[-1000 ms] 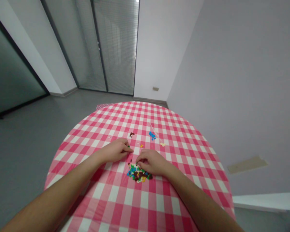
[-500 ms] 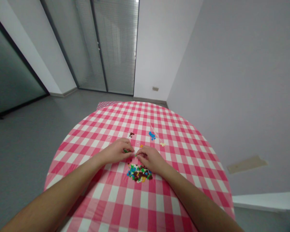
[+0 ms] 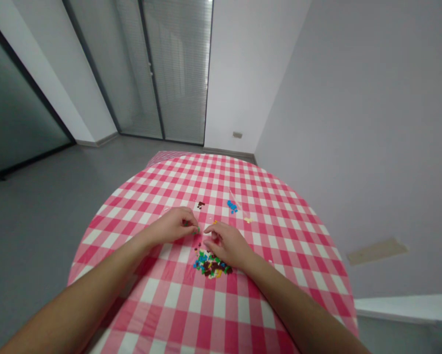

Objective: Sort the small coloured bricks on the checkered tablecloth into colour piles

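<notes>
Left hand [image 3: 171, 227] pinching tiny green plastic bricks [image 3: 195, 229], right hand [image 3: 226, 244] narrowly curled, hold unclear, just above a multicoloured plastic brick pile [image 3: 210, 264].

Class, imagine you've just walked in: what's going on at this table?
A person sits at a pink-and-white gingham tablecloth, sorting through tiny coloured bricks by hand. The left hand seems to pinch green bricks; the right hand is right beside the main heap of bricks. Small clusters of blue bricks, brown bricks and yellow bricks lie apart beyond.
</notes>
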The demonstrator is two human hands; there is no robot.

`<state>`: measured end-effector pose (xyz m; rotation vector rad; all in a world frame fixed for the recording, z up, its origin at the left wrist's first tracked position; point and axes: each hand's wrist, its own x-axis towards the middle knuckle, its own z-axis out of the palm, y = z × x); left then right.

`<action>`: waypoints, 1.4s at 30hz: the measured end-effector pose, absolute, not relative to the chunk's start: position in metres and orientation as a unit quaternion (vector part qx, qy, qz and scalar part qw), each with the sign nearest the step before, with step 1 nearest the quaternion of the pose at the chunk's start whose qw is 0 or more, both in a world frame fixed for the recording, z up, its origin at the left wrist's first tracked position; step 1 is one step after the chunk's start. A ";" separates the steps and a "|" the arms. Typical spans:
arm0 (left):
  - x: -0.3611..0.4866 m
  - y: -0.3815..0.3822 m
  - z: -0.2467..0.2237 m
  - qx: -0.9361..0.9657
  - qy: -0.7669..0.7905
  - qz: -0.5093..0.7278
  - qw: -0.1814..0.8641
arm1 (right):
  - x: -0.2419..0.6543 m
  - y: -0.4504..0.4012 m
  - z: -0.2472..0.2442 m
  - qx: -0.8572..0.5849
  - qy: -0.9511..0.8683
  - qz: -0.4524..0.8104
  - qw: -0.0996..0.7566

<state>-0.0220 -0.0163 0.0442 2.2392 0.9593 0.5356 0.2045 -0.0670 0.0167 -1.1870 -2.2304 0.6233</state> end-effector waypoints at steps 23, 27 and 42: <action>-0.045 -0.002 0.039 0.835 0.425 0.087 0.337 | 0.205 -0.071 0.026 -0.377 -0.858 0.286 0.200; -0.045 0.000 0.035 0.821 0.456 0.092 0.330 | 0.207 -0.069 0.025 -0.398 -0.834 0.303 0.233; -0.004 -0.027 0.031 0.907 0.254 0.258 0.215 | 0.208 -0.068 0.022 -0.445 -0.756 0.307 0.369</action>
